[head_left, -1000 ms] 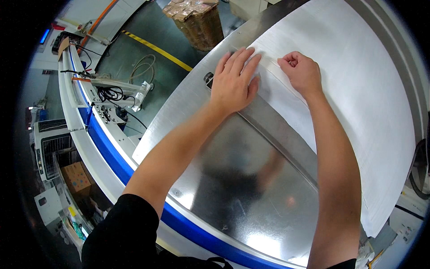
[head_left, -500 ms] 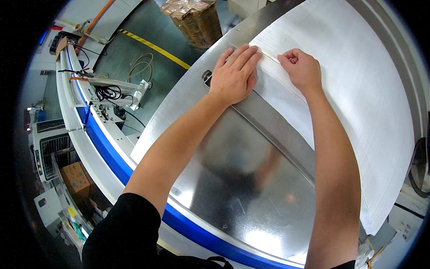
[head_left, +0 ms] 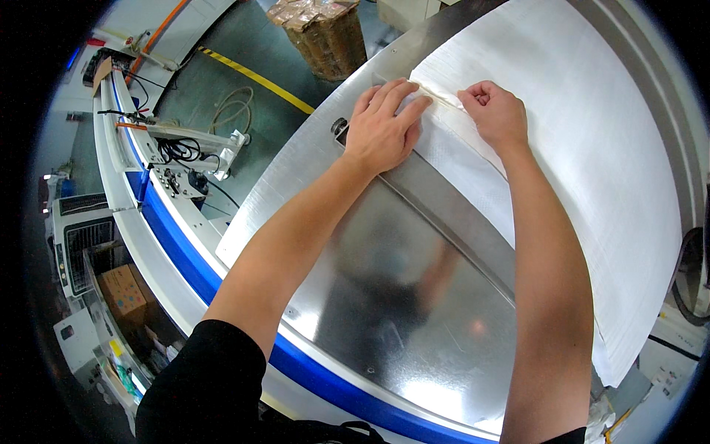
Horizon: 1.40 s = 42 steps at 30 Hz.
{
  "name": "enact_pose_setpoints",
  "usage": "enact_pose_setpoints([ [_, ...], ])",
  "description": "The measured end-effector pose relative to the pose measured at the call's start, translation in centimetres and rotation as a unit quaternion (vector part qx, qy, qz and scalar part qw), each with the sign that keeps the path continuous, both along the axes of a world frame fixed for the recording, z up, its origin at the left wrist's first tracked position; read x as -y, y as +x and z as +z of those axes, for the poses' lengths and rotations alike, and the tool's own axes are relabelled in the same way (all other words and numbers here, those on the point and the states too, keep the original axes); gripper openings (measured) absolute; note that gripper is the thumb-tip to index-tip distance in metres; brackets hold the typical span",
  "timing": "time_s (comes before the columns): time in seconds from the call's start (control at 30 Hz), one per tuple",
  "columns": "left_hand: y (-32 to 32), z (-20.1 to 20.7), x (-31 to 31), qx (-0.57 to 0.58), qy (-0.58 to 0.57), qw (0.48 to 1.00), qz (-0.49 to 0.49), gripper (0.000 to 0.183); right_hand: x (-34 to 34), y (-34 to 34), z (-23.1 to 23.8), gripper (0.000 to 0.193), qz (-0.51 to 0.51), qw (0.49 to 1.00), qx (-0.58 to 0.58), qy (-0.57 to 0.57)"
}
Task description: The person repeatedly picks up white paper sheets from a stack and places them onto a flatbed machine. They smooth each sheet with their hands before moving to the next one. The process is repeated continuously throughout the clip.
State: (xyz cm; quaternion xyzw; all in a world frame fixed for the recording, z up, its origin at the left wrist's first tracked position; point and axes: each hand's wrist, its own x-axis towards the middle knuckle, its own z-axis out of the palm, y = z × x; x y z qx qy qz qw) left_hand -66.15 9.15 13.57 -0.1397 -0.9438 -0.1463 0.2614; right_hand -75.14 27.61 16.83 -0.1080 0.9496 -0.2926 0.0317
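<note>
A large pile of white cloth-like sheets [head_left: 592, 163] covers the right side of a shiny metal table [head_left: 362, 311]. My right hand [head_left: 495, 117] is closed in a pinch at the sheets' near edge, lifting it slightly into a fold. To its left, my left hand [head_left: 383, 127] lies with fingers stretched and a little bent at the far corner of the white material, the thumb apart. Its palm rests over a grey metal bar [head_left: 451, 229] that runs diagonally across the table. A textured white layer [head_left: 462, 159] shows between the bar and the pinched edge.
A blue strip [head_left: 340, 392] edges the table's near side. Left of it stands a white machine frame with coiled black cables [head_left: 179, 152]. A wrapped brown bale [head_left: 322, 41] stands on the floor beyond a yellow-black line [head_left: 255, 80]. A cardboard box [head_left: 123, 292] sits at lower left.
My left hand's fingers have bent slightly and drawn back a little from the sheet corner. The edge between the hands looks more raised and creased. My right hand keeps its pinch nearly in place.
</note>
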Motion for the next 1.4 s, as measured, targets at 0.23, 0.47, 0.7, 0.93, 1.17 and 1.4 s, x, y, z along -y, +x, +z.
enact_pose_setpoints([
  [0.23, 0.8, 0.3, 0.1, 0.005, 0.004, 1.0, 0.024, 0.033, 0.1, 0.0, 0.0, 0.028, 0.014, 1.0, -0.007, -0.006],
  [0.47, 2.0, 0.9, 0.5, -0.018, -0.007, 1.0, 0.001, 0.033, 0.0, 0.6, 0.7, 0.028, 0.019, 0.999, 0.013, -0.022],
  [0.7, -0.1, 3.3, 2.4, 0.111, -0.143, 0.976, -0.123, 0.035, -5.0, 10.1, 1.8, 0.036, -0.005, 0.998, -0.068, 0.018],
  [0.93, -2.0, 8.4, -1.6, 0.324, -0.379, 0.864, -0.071, 0.056, -24.8, 20.1, 1.7, 0.061, -0.211, 0.947, 0.078, 0.227],
  [1.17, -4.6, 7.2, -9.6, 0.391, -0.507, 0.768, 0.027, 0.042, -50.2, 30.5, 1.0, 0.075, -0.336, 0.866, 0.113, 0.354],
  [1.4, -9.6, 0.9, 1.0, 0.317, -0.502, 0.8, 0.078, 0.036, -67.9, 36.0, 1.6, 0.083, -0.361, 0.825, 0.136, 0.413],
])
